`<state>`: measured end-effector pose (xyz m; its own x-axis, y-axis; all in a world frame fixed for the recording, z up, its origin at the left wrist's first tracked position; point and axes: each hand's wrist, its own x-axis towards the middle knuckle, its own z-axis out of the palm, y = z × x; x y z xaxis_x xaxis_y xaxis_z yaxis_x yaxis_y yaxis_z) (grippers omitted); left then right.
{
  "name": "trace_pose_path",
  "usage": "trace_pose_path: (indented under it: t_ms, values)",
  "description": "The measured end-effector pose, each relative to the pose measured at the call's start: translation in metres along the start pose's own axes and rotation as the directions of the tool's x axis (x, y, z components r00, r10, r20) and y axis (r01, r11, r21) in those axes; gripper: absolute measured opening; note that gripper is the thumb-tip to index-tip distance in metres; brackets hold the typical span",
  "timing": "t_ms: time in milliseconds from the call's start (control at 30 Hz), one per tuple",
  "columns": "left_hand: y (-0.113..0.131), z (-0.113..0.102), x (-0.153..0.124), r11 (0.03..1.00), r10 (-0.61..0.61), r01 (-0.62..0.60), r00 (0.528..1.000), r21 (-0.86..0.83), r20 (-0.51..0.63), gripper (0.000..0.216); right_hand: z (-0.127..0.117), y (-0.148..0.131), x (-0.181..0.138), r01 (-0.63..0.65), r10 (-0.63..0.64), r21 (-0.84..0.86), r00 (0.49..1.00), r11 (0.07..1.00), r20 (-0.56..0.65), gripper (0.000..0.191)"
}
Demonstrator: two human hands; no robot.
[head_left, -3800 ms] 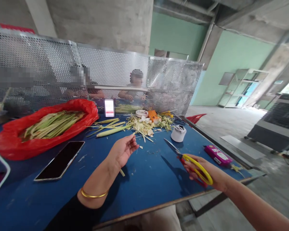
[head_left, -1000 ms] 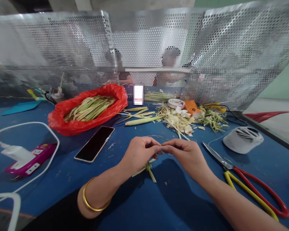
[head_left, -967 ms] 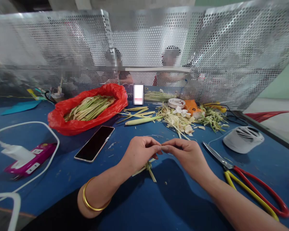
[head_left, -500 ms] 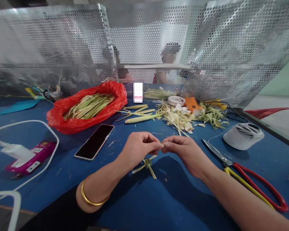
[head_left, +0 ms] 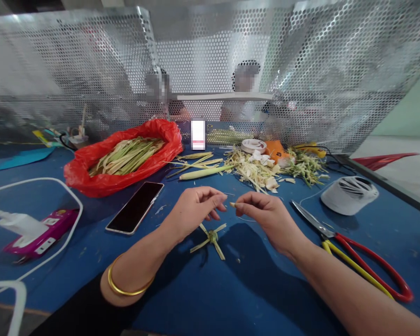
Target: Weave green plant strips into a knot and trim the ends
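Note:
My right hand (head_left: 262, 212) pinches a small yellowish piece (head_left: 233, 204) between thumb and fingertips; its kind is too small to make out. Just left of it, my left hand (head_left: 198, 205) hovers with loosely curled fingers partly apart, and I see nothing held in it. Below the hands, a small knotted piece of pale green leaf strips (head_left: 213, 236) lies on the blue table (head_left: 210, 289), its strip ends spread out like a cross. Close to my right hand, a thin pale thread or wire runs beneath the fingers.
Scissors (head_left: 331, 233) with red and yellow handles and a white spool (head_left: 350, 195) lie right. At left are a phone (head_left: 136, 207), a red bag (head_left: 73, 170) of leaf strips and a purple power strip (head_left: 44, 238). Plant scraps (head_left: 255, 170) lie behind; people sit beyond a perforated screen (head_left: 203, 56).
My hands have come apart: the fingertips that met before now have a gap between them. The yellowish piece shows in my right fingertips. The view has shifted slightly.

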<state>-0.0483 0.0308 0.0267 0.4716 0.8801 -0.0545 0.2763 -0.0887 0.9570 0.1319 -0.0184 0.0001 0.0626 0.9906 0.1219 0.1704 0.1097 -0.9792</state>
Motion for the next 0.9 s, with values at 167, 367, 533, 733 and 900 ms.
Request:
trace_pose_path:
  t_ms: [167, 367, 533, 733, 900]
  values:
    - [0.005, -0.018, -0.004, 0.888, 0.041, -0.075, 0.996, 0.453, 0.085, 0.037, -0.002, -0.002, 0.002, -0.026, 0.030, 0.089, 0.998, 0.996, -0.048, 0.015]
    - [0.000, -0.004, -0.006, 0.799, 0.062, -0.124, 0.990, 0.588, 0.123, 0.038, 0.000, -0.005, 0.002, -0.042, 0.049, 0.135, 0.997, 0.990, -0.054, 0.017]
    - [-0.001, 0.002, -0.004, 0.888, 0.132, -0.137, 0.990, 0.439, 0.044, 0.029, 0.002, -0.003, 0.001, -0.040, 0.045, 0.117, 0.998, 0.992, -0.038, 0.017]
    - [-0.004, -0.007, -0.007, 0.682, 0.014, -0.149, 0.981, 0.716, 0.191, 0.034, 0.002, 0.002, 0.003, -0.047, 0.054, 0.122, 0.997, 0.991, -0.052, 0.016]
    - [-0.004, -0.009, -0.005, 0.714, -0.002, -0.140, 0.979, 0.686, 0.202, 0.009, 0.001, 0.002, 0.004, -0.062, 0.066, 0.115, 0.997, 0.991, -0.030, 0.015]
